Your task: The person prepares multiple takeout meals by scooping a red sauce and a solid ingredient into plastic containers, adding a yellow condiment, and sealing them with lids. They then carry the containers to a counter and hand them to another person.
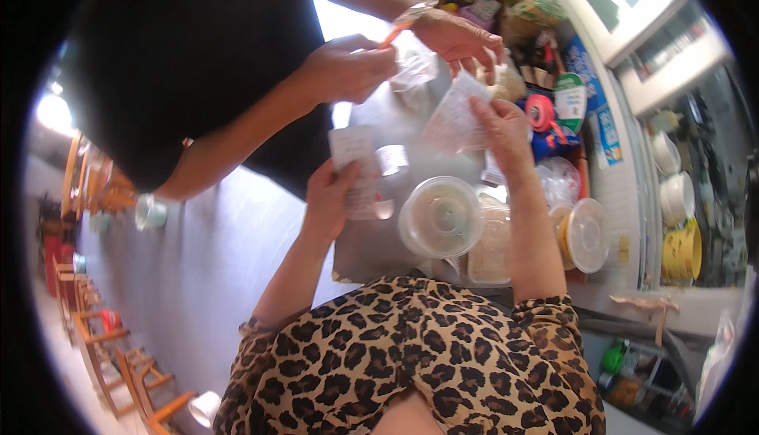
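Note:
Between thumb and fingers, my left hand (333, 198) holds a long printed paper slip (352, 149) upright. My right hand (505, 135) grips another printed paper slip (455, 116), raised over the grey tabletop (364, 251). Another person's hand (459, 43), with a bracelet at the wrist, reaches down close to that slip; I cannot tell if it touches. The person's other hand (350, 70) holds a thin orange object (396, 33). Below and between my hands stands a round lidded plastic tub (442, 217), its contents blurred. A rectangular clear container (490, 245) sits beside it, partly behind my right forearm.
A small curled paper (392, 160) lies on the tabletop. At right are a pink tape roll (539, 113), a stack of round plastic lids (586, 235) and a white-framed glass window (628, 97). The person in black (195, 49) stands at upper left. Wooden chairs (101, 346) line the left.

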Tool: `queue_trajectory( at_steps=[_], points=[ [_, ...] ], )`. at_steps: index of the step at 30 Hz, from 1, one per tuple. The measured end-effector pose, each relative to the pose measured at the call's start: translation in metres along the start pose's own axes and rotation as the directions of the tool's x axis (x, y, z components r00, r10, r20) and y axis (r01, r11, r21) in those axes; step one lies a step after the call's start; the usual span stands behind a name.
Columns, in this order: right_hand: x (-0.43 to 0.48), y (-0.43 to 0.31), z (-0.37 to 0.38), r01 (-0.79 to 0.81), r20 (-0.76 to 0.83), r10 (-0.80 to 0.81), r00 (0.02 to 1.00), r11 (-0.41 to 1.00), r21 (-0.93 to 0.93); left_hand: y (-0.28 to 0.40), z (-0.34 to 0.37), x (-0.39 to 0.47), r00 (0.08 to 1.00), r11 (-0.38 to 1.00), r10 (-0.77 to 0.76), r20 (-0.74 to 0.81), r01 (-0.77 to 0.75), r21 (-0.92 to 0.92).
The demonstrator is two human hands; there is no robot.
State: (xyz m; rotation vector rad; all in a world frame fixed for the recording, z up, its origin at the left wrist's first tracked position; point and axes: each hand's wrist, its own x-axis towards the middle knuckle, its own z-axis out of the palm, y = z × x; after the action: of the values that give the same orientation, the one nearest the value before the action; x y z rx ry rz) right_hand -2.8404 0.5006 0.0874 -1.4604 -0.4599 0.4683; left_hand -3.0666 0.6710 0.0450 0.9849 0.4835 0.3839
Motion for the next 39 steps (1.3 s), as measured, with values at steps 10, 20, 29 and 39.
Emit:
queue_trajectory(
  at_steps=[10,20,29,39],
  points=[
    [0.032,0.009,-0.012,0.006,0.058,-0.013,0.998,0.993,0.12,0.002,0.028,-0.013,0.999,1.0,0.012,0.039,-0.012,-0.011],
    [-0.072,-0.007,0.037,-0.067,0.362,0.149,0.92,0.971,-0.228,-0.009,0.059,-0.026,0.974,0.991,-0.061,0.218,0.085,-0.103],
    [-0.123,-0.014,0.004,-0.079,0.118,0.074,0.99,0.996,0.043,-0.004,0.069,-0.074,0.774,0.981,-0.178,0.608,0.19,0.045],
    [-0.184,0.0,-0.005,-0.148,-0.098,0.159,0.982,0.983,0.113,-0.017,0.071,-0.098,0.635,0.921,-0.275,0.722,0.389,0.008]
  ],
)
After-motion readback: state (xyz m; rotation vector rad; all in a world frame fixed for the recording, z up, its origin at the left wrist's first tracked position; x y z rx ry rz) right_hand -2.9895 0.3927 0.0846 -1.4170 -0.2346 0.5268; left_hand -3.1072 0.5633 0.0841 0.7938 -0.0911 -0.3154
